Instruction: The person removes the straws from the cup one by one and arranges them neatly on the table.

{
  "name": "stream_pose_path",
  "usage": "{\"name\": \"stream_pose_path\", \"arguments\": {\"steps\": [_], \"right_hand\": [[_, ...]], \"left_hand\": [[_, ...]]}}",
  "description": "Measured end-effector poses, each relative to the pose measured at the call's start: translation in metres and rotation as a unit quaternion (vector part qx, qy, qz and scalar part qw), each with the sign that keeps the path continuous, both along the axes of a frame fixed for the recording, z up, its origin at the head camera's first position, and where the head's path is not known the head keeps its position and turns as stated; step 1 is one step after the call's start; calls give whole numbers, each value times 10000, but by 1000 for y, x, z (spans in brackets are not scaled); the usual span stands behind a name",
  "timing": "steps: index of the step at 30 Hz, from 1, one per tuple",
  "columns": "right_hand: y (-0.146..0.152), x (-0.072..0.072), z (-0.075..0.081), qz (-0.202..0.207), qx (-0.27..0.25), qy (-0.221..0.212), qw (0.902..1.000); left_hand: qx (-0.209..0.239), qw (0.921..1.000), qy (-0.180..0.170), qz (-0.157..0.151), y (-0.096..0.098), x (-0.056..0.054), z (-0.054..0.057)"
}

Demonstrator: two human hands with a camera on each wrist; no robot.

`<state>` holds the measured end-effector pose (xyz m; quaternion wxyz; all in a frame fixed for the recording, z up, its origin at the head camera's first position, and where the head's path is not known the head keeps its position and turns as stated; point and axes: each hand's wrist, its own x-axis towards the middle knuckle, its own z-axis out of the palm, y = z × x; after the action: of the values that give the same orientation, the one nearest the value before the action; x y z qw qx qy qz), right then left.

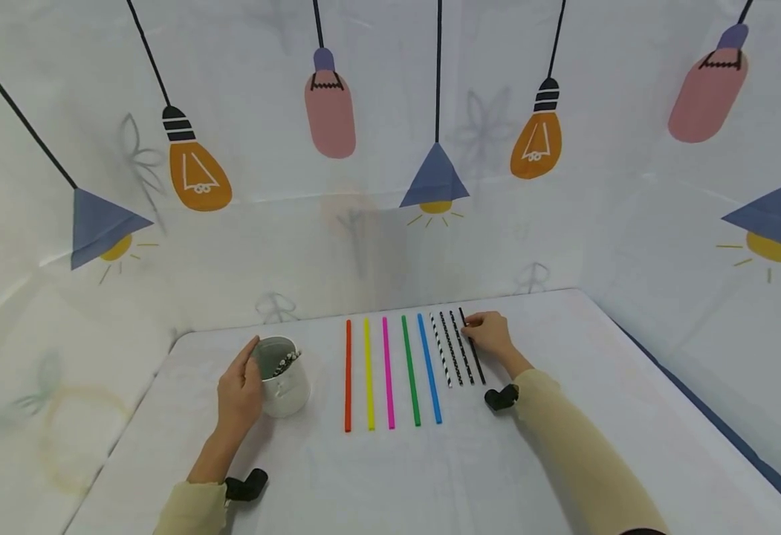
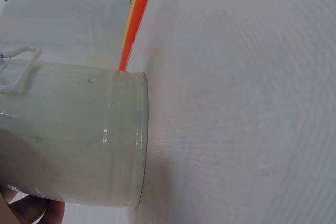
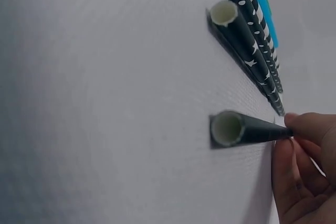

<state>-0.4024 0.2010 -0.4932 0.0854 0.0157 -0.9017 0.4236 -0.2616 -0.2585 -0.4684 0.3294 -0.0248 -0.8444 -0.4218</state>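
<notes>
My left hand (image 1: 239,390) grips the side of a white cup-like jar (image 1: 287,395) standing on the table at the left. In the left wrist view, a white wire clasp (image 2: 23,74) shows on its wall. Inside the jar, several black-and-white patterned tips (image 1: 286,362) rise just above the rim. With thumb and fingers my right hand (image 1: 490,334) pinches the far part of a plain black straw (image 3: 252,131), the rightmost of a row. Close beside it lies a black straw with white stars (image 3: 251,59), its hollow end facing the right wrist camera.
To the left in the row lie a red straw (image 1: 348,375), yellow straw (image 1: 368,375), pink straw (image 1: 388,375), green straw (image 1: 411,371) and blue straw (image 1: 429,370), then a striped straw (image 1: 440,349). The white table (image 1: 390,483) meets a lamp-printed curtain (image 1: 377,245) behind.
</notes>
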Motion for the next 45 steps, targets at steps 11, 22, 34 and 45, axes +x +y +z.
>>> {"name": "stream_pose_path", "arguments": {"steps": [11,22,34,45], "right_hand": [[-2,3,5,-141,296,-136,9994],[-3,6,-4,-217,539,-158,9982],[-3,6,2,-249,388,-99,9989],[-3,5,4,-294,343,-53,9990]], "left_hand": [[-33,10000,-38,-15,-1,0,-2],[-6,9997,-228,3,-2,4,-9],[-76,9999,-68,37,-3,0,-7],[-64,10000,-44,-7,-2,-2,-5]]}}
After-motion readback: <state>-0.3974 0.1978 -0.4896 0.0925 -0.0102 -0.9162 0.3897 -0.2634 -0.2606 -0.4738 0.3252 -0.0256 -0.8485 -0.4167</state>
